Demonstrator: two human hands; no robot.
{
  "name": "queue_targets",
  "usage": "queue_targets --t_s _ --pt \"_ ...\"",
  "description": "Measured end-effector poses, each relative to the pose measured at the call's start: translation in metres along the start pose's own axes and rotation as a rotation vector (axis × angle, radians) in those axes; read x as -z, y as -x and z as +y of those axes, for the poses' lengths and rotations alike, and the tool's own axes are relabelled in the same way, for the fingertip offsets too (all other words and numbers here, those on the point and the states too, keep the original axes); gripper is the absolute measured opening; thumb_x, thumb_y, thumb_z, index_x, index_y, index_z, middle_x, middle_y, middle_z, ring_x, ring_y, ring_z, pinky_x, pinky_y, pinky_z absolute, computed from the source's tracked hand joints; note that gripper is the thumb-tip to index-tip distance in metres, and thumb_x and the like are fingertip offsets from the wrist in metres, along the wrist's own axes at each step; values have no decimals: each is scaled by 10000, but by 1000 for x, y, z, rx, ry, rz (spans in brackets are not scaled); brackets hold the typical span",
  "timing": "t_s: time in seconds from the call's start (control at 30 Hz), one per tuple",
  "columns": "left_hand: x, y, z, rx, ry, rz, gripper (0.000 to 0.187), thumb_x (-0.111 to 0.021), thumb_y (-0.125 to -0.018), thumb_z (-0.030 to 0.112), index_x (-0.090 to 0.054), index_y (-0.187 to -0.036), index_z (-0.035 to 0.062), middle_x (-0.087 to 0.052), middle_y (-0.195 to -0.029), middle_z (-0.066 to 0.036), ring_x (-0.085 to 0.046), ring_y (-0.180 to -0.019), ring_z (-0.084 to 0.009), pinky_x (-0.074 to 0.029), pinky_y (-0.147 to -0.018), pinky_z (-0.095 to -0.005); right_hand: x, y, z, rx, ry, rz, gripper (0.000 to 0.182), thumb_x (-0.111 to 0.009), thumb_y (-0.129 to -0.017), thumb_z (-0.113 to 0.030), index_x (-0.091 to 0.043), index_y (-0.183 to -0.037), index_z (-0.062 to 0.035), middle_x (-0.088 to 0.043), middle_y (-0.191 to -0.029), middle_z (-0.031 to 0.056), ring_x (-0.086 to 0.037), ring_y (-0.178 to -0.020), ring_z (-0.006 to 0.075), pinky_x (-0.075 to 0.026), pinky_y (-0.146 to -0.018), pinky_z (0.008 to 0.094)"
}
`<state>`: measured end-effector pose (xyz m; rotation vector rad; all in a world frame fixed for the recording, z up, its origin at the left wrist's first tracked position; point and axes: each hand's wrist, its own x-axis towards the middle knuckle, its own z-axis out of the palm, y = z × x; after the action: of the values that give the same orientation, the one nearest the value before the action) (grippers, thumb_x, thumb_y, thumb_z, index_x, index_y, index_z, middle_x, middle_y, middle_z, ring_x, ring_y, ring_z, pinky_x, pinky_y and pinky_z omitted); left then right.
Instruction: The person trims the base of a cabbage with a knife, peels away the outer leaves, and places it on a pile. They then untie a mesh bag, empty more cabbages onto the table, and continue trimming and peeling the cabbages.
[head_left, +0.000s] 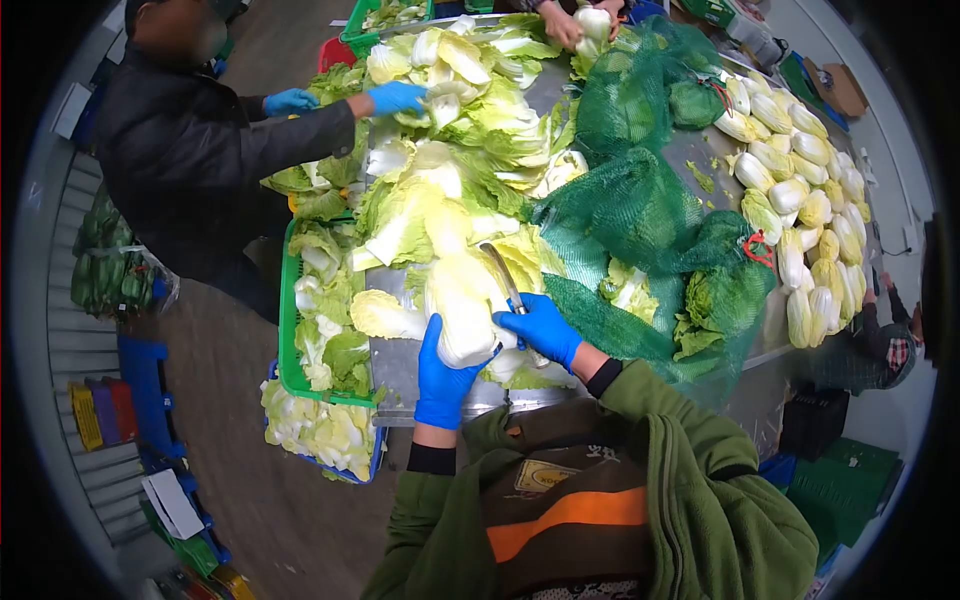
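Note:
My left hand point(446, 375), in a blue glove, grips the lower left side of a pale napa cabbage point(462, 308) at the near edge of the metal table. Closed round a knife point(497, 268) is my right hand point(546, 328), also blue-gloved, just right of the cabbage. The knife's narrow, curved end points away from me, and part of it is hidden by my fingers. Loose cabbage leaves point(420, 215) are heaped beyond the cabbage. A green mesh sack point(625, 215) with leafy heads in it lies to the right.
A green crate point(288, 345) of leaves stands at left, above a blue crate point(378, 455) of leaves. Many trimmed cabbages point(800, 200) are piled at right. A co-worker point(190, 150) in blue gloves works at left; another person's hands point(575, 25) hold a cabbage at the far end.

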<state>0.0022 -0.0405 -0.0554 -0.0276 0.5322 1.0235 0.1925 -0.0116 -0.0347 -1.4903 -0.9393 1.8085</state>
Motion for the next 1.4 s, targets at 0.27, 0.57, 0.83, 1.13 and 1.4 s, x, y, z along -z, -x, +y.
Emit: queue_targets --t_s 0.27,0.57,0.83,1.13,1.4 --pt "1 45 11 -126 -64 187 576 -473 -929 467 -402 -1387 125 -460 -1377 -118 -460 -1245 -328 -383 -997 -558 65 -42 9 422 968 348 670 -741 -704 -527 -615 -1104 -5 -658 -841 109 -643 -730 215 -515 -674 312" --pt "-16 45 -4 -396 -105 230 612 -477 -904 477 -383 -1403 135 -479 -1364 -108 -471 -1243 -296 -393 -1014 -492 -16 33 -15 -163 14 -479 411 -678 -842 -403 -637 -1015 -32 -605 -733 22 -502 -573 78 -428 -524 225" --pt "-24 24 -2 -410 -16 174 554 -491 -932 390 -384 -1393 103 -501 -1336 -109 -520 -1183 -276 -426 -985 -448 -35 40 2 36 -163 -109 354 -723 -791 -176 -601 -1079 -8 -623 -840 25 -568 -715 91 -473 -618 244" --pt "-33 47 21 -468 -43 -1 737 -448 -902 583 -310 -1443 102 -392 -1428 -153 -415 -1278 -359 -343 -1055 -514 6 40 -18 350 513 -46 793 -803 -683 -240 -403 -1336 -33 -545 -1077 85 -558 -801 161 -485 -721 289" --pt "-13 3 5 -243 167 -75 720 -588 -863 344 -267 -1444 64 -381 -1407 -211 -406 -1280 -382 -390 -1011 -545 -10 48 -60 93 55 -13 439 -752 -783 -345 -603 -1054 -32 -578 -814 1 -523 -698 71 -452 -609 228"
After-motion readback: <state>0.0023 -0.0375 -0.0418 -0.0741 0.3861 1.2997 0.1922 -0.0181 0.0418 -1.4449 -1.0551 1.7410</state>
